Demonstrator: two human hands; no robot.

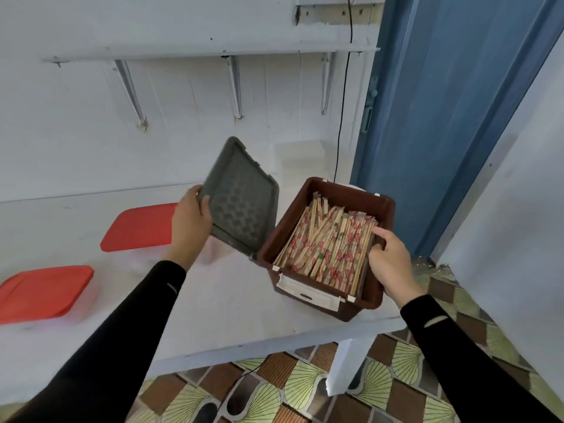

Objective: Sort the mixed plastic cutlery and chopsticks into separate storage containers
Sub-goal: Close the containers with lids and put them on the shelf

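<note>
While the left hand point(190, 221) grips the grey lid point(241, 196) open and the right hand point(392, 264) curls its fingers round chopsticks point(329, 245) in the brown box point(341, 193) at the bench's point(229, 306) right end, lifting small bundles seems wisest.

Counts from where I'm standing: 1 brown box point(345, 193), 1 grey lid point(241, 196), 2 red-lidded containers point(140, 227) point(45, 293). Wrapped chopsticks point(329, 245): dozens, too packed to count. 1 white table point(232, 315). 3 shelf brackets point(131, 93) point(235, 87) point(326, 83). 1 blue door point(442, 117), 1 black cable point(343, 96). 2 hands: left hand point(190, 221), right hand point(392, 264).
</note>
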